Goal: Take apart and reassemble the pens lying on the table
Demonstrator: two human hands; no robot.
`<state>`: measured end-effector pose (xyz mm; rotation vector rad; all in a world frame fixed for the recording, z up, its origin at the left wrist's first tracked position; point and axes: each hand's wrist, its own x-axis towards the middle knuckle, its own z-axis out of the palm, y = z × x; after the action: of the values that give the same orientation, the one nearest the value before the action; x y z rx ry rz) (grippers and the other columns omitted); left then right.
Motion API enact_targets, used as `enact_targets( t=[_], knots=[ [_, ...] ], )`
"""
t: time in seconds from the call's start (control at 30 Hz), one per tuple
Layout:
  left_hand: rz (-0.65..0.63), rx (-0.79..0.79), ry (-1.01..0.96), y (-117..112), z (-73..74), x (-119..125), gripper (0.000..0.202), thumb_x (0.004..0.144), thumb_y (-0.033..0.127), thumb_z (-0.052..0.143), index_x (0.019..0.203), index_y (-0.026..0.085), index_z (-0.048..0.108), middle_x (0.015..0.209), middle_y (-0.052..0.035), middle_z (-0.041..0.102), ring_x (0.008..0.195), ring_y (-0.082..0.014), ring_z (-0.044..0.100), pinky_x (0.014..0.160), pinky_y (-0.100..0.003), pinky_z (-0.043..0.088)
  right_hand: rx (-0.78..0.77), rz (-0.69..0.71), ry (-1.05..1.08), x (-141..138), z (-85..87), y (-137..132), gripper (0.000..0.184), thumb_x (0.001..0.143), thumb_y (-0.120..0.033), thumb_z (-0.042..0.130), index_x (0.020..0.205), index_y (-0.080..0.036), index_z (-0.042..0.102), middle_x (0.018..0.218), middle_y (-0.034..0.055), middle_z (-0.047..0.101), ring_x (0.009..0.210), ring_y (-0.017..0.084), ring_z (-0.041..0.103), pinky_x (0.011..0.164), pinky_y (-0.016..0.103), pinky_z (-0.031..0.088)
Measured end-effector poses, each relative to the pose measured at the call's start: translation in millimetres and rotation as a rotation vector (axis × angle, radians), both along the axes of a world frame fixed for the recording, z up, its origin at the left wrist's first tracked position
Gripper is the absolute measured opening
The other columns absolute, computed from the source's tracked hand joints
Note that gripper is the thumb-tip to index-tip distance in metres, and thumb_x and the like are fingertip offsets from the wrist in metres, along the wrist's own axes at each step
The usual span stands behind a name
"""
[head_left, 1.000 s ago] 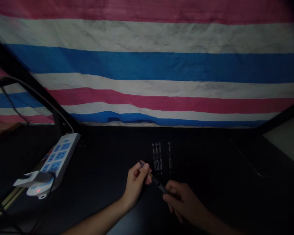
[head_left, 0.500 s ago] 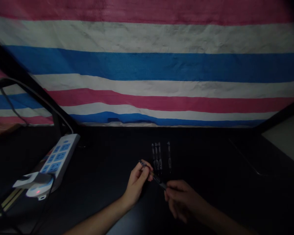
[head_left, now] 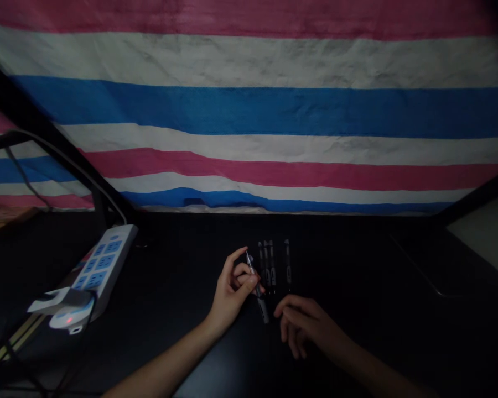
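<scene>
My left hand point(head_left: 229, 296) pinches a slim dark pen point(head_left: 263, 309) between thumb and fingers. The pen leans, with its clear, shiny end up by my raised index fingertip and its grey end pointing down toward me. Just right of that end is my right hand point(head_left: 309, 323), its fingers loosely bent and apart, with nothing visible in them. Beyond my hands, three similar pens point(head_left: 267, 262) lie side by side on the black tabletop point(head_left: 182, 276). A single pen point(head_left: 288, 262) lies a little to their right.
On the left stands a white power strip point(head_left: 116, 251) with blue sockets, a plug and dark cables. A striped red, white and blue sheet point(head_left: 249, 110) hangs behind the table. At the right lies a dark flat panel point(head_left: 440, 265). The light is dim.
My right hand has let go of the pen's lower end. In my left hand the pen has turned steeper, and my left index finger has stretched up to its top.
</scene>
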<state>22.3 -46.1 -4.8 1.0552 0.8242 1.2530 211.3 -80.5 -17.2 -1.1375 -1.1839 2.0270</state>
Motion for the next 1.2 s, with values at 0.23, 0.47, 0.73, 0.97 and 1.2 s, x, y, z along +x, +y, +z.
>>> enact_targets(
  t=[0.23, 0.47, 0.73, 0.97, 1.2],
  knots=[
    [-0.027, -0.033, 0.034, 0.3, 2.5, 0.7, 0.043, 0.078, 0.022, 0.069, 0.114, 0.023, 0.045, 0.073, 0.0052, 0.057, 0.062, -0.0147, 0.067, 0.056, -0.023, 0.052, 0.024, 0.024, -0.011, 0.3, -2.3, 0.4, 0.044, 0.080, -0.057, 0.052, 0.087, -0.014, 0.053, 0.060, -0.0007, 0.060, 0.036, 0.009, 0.054, 0.033, 0.017, 0.035],
    [0.003, -0.062, 0.054, 2.0, 2.4, -0.2, 0.043, 0.077, 0.023, 0.069, 0.113, 0.022, 0.046, 0.073, 0.0046, 0.058, 0.063, -0.0149, 0.067, 0.056, -0.024, 0.054, 0.024, 0.020, -0.005, 0.6, -3.5, 0.2, 0.041, 0.080, -0.055, 0.053, 0.087, -0.014, 0.053, 0.060, -0.0001, 0.061, 0.036, 0.009, 0.054, 0.033, 0.017, 0.035],
    [0.023, -0.081, 0.074, 1.5, 2.8, 0.5, 0.049, 0.075, 0.024, 0.070, 0.118, 0.023, 0.046, 0.076, 0.0038, 0.059, 0.062, -0.0147, 0.067, 0.057, -0.024, 0.052, 0.025, 0.022, -0.020, -0.4, -1.5, 0.0, 0.038, 0.079, -0.051, 0.053, 0.086, -0.014, 0.054, 0.059, -0.0007, 0.060, 0.036, 0.009, 0.054, 0.033, 0.017, 0.035],
    [-0.002, -0.073, 0.070, 2.1, 1.1, 0.5, 0.047, 0.076, 0.024, 0.070, 0.117, 0.022, 0.047, 0.076, 0.0036, 0.060, 0.062, -0.0141, 0.067, 0.057, -0.023, 0.052, 0.034, 0.008, 0.000, 0.5, -3.2, -0.9, 0.034, 0.080, -0.047, 0.053, 0.087, -0.014, 0.055, 0.059, -0.0005, 0.061, 0.036, 0.009, 0.054, 0.033, 0.016, 0.035],
    [0.004, -0.079, 0.080, 2.0, 2.7, 0.6, 0.050, 0.075, 0.024, 0.070, 0.120, 0.022, 0.047, 0.076, 0.0028, 0.061, 0.062, -0.0152, 0.068, 0.057, -0.024, 0.052, 0.021, 0.011, -0.030, -0.2, -1.1, -0.4, 0.037, 0.080, -0.051, 0.052, 0.086, -0.015, 0.054, 0.059, -0.0007, 0.061, 0.037, 0.009, 0.054, 0.034, 0.017, 0.035]
  ],
)
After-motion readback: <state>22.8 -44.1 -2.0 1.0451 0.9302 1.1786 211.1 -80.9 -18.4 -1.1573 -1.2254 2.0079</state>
